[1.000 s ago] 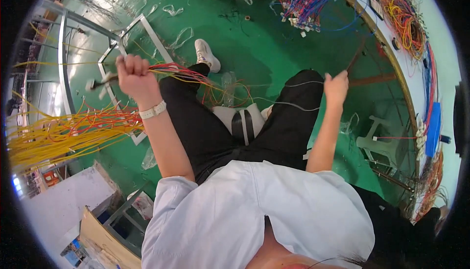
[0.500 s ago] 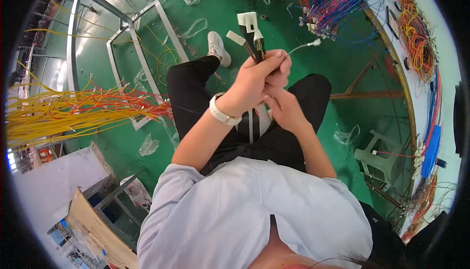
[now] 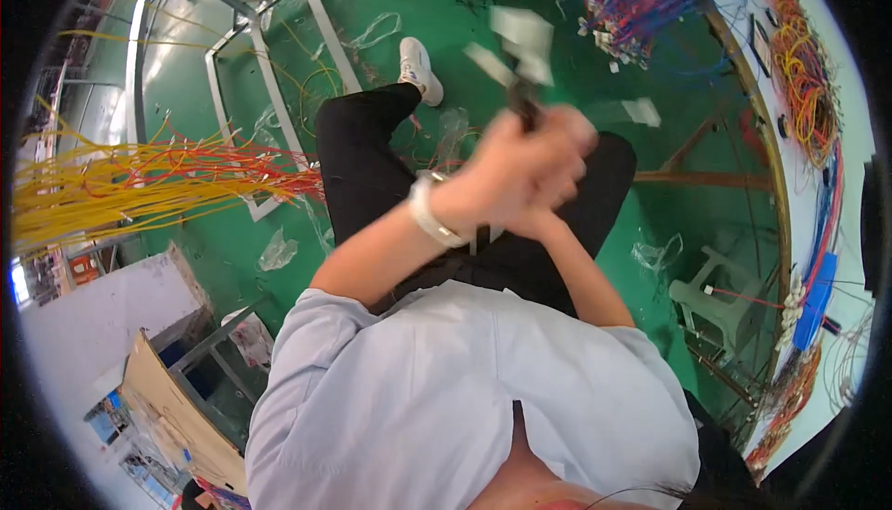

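Observation:
My left hand [image 3: 506, 166], with a white band on its wrist, is closed round a dark-sleeved wire harness. White plastic connectors [image 3: 525, 34] stick out above the fist, smeared by motion. A smaller white connector [image 3: 642, 112] hangs out to the right, also blurred. My right hand [image 3: 544, 215] is close against the underside of the left hand; its fingers are mostly hidden and blurred, so what it holds does not show. Both hands are held over my lap, between my knees.
Yellow and red wires [image 3: 167, 189] stretch in from the left toward my knee. A metal frame [image 3: 265, 92] stands beyond them. On the right, a curved table edge [image 3: 776, 194] carries wire bundles, with a plastic stool [image 3: 715, 296] below. Plastic scraps [image 3: 277, 250] litter the green floor.
Both hands have shifted to the right with the harness, and the picture of them is now blurred. The small loose connector has swung farther right. My right hand is now more covered by the left.

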Available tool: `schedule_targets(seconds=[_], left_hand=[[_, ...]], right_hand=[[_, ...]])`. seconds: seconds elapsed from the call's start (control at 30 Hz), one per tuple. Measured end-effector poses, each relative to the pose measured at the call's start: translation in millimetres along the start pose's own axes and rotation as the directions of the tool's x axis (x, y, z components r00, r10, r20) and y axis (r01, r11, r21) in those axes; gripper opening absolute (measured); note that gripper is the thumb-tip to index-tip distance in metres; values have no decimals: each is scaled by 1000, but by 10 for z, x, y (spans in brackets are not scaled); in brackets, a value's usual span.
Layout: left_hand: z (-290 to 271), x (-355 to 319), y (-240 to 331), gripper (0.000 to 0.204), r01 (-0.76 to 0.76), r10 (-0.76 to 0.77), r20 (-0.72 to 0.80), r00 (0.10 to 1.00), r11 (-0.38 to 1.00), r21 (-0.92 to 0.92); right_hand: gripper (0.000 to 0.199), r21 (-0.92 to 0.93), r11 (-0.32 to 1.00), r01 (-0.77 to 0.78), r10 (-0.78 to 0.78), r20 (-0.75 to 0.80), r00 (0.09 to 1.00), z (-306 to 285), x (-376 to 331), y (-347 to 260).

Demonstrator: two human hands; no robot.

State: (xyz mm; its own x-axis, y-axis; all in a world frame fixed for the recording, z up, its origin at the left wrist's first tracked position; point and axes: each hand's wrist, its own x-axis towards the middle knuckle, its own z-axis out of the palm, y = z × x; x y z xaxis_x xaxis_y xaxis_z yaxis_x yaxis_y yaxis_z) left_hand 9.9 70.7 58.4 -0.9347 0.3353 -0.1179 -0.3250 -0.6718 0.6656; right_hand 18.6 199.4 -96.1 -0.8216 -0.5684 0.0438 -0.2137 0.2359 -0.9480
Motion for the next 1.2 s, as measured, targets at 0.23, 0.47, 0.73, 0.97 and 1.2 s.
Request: schedule_targets(seconds=[0.23,0.47,0.73,0.97,1.2], left_hand=[[-453,27,1009,35,-223,379,299,876,867,-445],[-93,69,1347,34,-366,545,345,764,806,-465],[245,161,1691,27,-431,569,421,706,818,-381],[424,443,1954,26,-544,599,373,709,800,-251],[670,675,2113,27,-765,757,260,600,637,-91]], right_hand=[[37,96,985,-146,158,-134,978,-490,164,-140],[108,-205,979,-8,-39,-225,974,-209,66,-108],[89,-42,959,280,-268,-450,852,39,352,-239],[88,345,849,401,-227,-447,865,-66,1132,-418],[61,363,746,559,-328,-530,782,-382,1233,-497]])
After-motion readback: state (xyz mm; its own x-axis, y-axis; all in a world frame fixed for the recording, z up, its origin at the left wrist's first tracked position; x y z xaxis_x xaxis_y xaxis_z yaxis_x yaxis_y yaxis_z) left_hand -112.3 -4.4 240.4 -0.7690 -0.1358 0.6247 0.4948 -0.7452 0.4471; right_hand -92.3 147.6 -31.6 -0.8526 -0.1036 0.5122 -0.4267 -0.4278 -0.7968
